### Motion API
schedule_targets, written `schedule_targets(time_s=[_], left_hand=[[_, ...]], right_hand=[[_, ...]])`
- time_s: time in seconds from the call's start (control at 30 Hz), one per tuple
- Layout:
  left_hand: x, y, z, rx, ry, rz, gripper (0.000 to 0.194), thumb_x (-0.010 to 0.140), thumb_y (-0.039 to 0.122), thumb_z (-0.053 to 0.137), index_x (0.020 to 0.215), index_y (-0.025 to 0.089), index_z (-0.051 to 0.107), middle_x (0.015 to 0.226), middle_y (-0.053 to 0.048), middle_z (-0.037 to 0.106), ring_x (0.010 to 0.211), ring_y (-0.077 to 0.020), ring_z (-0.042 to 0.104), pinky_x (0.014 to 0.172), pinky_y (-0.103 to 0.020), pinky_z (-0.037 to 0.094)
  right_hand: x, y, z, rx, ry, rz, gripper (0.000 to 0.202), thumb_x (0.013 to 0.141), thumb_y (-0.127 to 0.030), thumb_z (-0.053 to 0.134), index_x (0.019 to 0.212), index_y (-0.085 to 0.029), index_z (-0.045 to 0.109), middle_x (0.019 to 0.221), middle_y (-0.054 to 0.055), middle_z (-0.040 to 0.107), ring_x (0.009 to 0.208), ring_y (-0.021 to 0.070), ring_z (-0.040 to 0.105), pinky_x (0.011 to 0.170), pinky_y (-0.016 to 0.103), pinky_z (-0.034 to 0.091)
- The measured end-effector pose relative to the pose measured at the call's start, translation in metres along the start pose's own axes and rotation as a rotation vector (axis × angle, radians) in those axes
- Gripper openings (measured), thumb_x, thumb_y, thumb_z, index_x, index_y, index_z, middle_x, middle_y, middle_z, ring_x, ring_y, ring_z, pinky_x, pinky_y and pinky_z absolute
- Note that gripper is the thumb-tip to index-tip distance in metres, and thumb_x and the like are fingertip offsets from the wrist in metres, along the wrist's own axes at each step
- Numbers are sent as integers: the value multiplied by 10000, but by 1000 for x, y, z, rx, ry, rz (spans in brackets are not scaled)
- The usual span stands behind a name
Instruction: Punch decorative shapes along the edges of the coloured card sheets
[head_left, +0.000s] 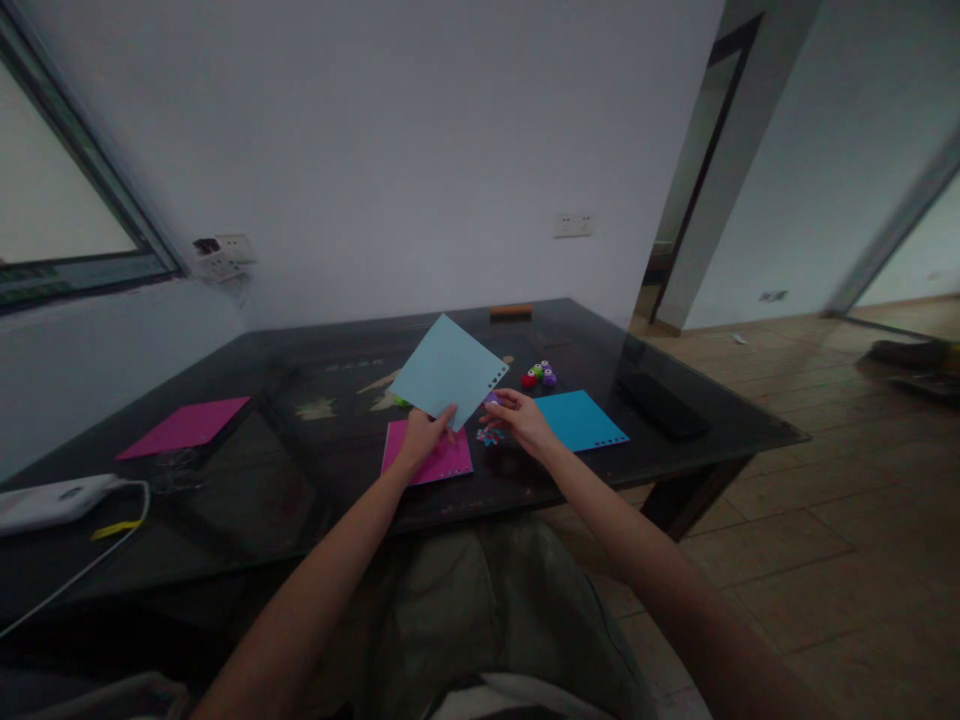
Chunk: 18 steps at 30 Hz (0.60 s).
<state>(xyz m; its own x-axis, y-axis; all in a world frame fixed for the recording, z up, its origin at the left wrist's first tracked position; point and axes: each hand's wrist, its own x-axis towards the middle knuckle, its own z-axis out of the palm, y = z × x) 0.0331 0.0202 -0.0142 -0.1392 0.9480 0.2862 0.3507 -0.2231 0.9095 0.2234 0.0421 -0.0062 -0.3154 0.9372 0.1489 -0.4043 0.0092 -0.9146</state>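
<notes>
My left hand (431,432) grips the lower corner of a light blue sheet of paper (448,365), thumb on top, and holds it tilted above the table. Small holes run along the sheet's right edge. Closed fingers of my right hand (517,415) hold a small purple hole punch (491,399) close to that holed edge; the fingers partly hide it. Below lies a little heap of blue, white and pink paper bits (490,436). Under my left hand is a pink sheet (442,465) with holes along its front edge. A bright blue sheet (581,420), also holed, rests beside my right wrist.
Red, green and purple big-eyed punches (540,375) cluster behind my right hand. A black flat object (664,405) lies at right, a brown roll (511,312) at the back. On the left are another pink sheet (184,427) and a white power strip (56,503) with its cable.
</notes>
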Motion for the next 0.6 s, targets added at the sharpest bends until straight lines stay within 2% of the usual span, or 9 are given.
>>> schedule_targets(time_s=[0.33, 0.6], left_hand=[[-2, 8, 0, 16, 4, -7, 330, 752, 395, 577, 516, 166, 550, 418, -28, 569, 396, -139, 530, 479, -235, 430], [-2, 4, -1, 50, -25, 35, 353, 746, 426, 577, 506, 171, 542, 448, -39, 589, 432, -150, 555, 524, -246, 454]], right_hand=[[-3, -5, 2, 6, 4, 7, 448, 538, -315, 807, 897, -185, 572, 815, 17, 668, 631, 154, 660, 544, 240, 497], [0, -1, 1, -25, 26, -11, 434, 535, -321, 809, 867, -194, 561, 783, 7, 650, 632, 164, 660, 529, 241, 496]])
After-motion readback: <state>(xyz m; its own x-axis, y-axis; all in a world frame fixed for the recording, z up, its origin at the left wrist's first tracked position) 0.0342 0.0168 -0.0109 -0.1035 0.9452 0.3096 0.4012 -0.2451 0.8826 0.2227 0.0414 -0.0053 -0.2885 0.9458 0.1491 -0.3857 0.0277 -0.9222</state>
